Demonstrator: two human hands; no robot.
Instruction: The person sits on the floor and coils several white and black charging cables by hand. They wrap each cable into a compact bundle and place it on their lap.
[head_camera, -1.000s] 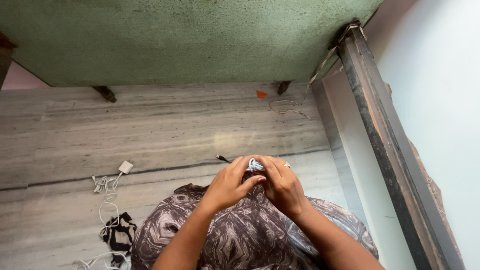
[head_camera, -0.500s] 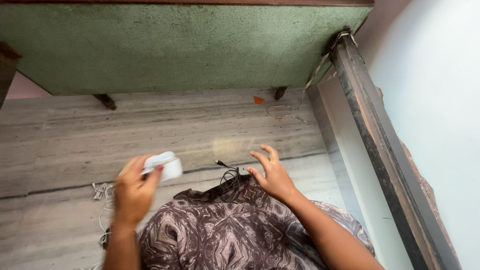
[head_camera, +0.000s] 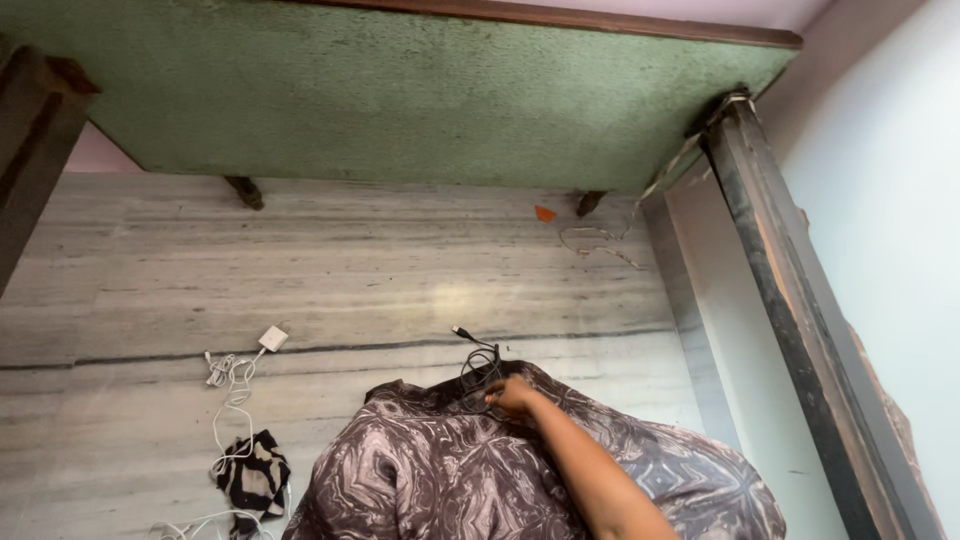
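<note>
Reaching: right hand (head_camera: 514, 396) lies on the black cable (head_camera: 480, 372), a loose coil resting at the edge of the patterned fabric (head_camera: 470, 470) over the lap.
Fingers: curled down onto the coil; whether they pinch a strand or only press on it I cannot tell (the knuckles cover the tips).
Cable end: its plug (head_camera: 461, 332) lies on the marble floor (head_camera: 350, 270), just beyond the fingertips.
Risk: the coil looks slack, so a lift by one strand could let the loops spill open or knot.
Second risk: the plug may drag and catch on the fabric edge.
Hidden: left hand, out of view.
Hard to make out: white charger and cord (head_camera: 240, 370), well to the left of the fingers, runs off the lower edge.
</note>
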